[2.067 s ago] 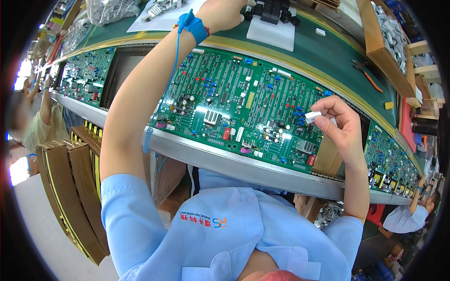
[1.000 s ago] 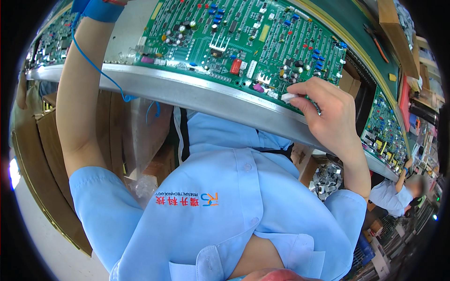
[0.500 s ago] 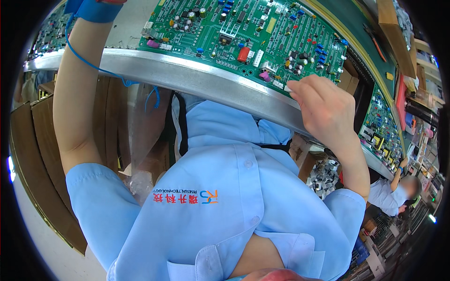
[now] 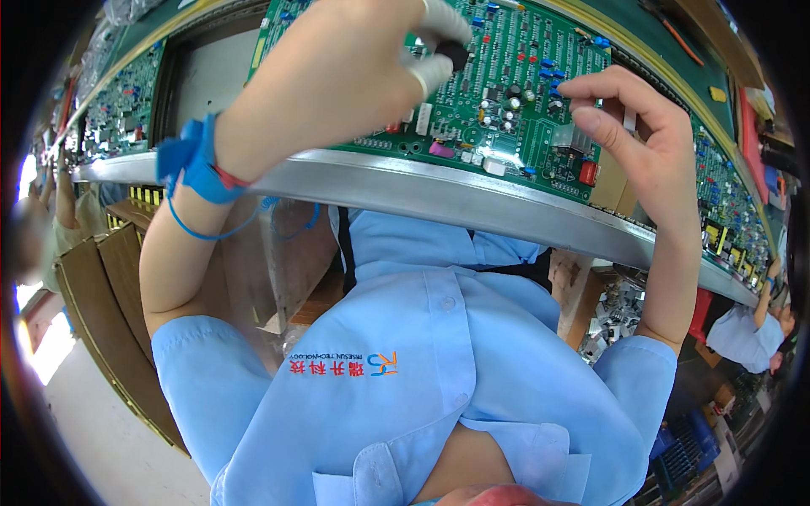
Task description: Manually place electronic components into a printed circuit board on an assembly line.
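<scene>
My left hand [image 4: 337,76] reaches over a green circuit board [image 4: 472,110] crowded with small components. Its thumb and a finger wear white finger cots and pinch a small dark part [image 4: 453,56], whose exact kind is blurred. On the right, my right hand [image 4: 645,135] hovers above the board with index finger and thumb apart, and nothing shows between them. Below its thumb stands a silver heat sink [image 4: 572,139], next to a red block [image 4: 588,174]. A white connector [image 4: 494,166] sits at the board's near edge. My left hand hides part of the board.
A metal rail [image 4: 405,181] runs along the near side of the bench. More green boards lie at the left [image 4: 126,105] and right [image 4: 717,185]. A blue wrist strap [image 4: 202,160] with a cord circles my left wrist. A person [image 4: 747,337] is at the far right.
My left hand has come from the upper left to over the board, with a small dark part. My right hand has let go at the near edge, moved up and right, and opened.
</scene>
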The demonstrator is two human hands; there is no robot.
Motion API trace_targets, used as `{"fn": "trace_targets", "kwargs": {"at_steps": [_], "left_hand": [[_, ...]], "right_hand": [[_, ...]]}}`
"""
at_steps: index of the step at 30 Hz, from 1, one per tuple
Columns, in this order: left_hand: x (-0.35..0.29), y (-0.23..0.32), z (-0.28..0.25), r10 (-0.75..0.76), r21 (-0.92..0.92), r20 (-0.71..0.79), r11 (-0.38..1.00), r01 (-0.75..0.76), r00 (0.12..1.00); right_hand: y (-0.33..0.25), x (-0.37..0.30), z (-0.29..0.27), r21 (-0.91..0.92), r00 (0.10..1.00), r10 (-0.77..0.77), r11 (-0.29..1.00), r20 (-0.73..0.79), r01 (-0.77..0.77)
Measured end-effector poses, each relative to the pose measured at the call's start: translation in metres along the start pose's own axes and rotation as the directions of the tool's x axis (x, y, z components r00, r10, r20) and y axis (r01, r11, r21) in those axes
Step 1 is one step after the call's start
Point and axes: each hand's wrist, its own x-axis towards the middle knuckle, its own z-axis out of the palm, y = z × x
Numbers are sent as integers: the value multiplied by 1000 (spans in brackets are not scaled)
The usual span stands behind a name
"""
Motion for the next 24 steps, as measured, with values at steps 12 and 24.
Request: {"fn": "trace_targets", "kwargs": {"at_steps": [12,24], "left_hand": [[19,23,20,20,532,350,819,-216,937],[26,32,24,26,557,440,776,-295,898]], "right_hand": [[37,1,-29,139,997,-80,987,-2,80],[36,-8,-29,222,998,-48,974,-27,53]]}}
